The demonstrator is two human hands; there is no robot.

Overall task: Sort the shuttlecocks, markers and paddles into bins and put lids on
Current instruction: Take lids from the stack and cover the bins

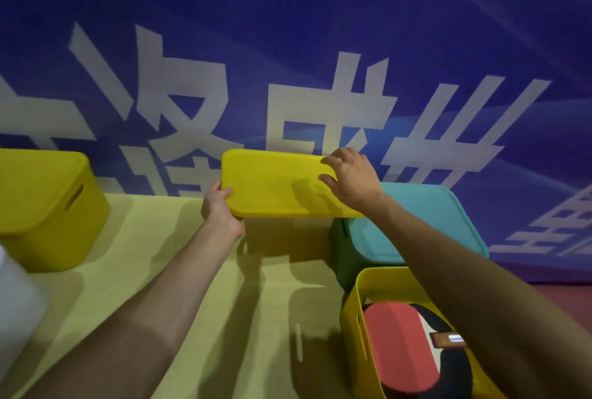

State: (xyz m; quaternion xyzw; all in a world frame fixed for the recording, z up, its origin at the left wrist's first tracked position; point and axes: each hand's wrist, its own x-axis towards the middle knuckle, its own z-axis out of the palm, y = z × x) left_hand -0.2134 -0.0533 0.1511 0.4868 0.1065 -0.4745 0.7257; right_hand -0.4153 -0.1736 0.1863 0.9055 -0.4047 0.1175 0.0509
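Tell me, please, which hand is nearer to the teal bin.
Right. The right hand grips the yellow lid at its end beside the teal bin; the left hand holds the opposite end, farther left.

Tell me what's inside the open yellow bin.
Inside the open yellow plastic bin lies a red rubber paddle face over a black-edged one and a brown wooden handle. The right forearm covers the bin's right side; anything beneath the paddles is hidden.
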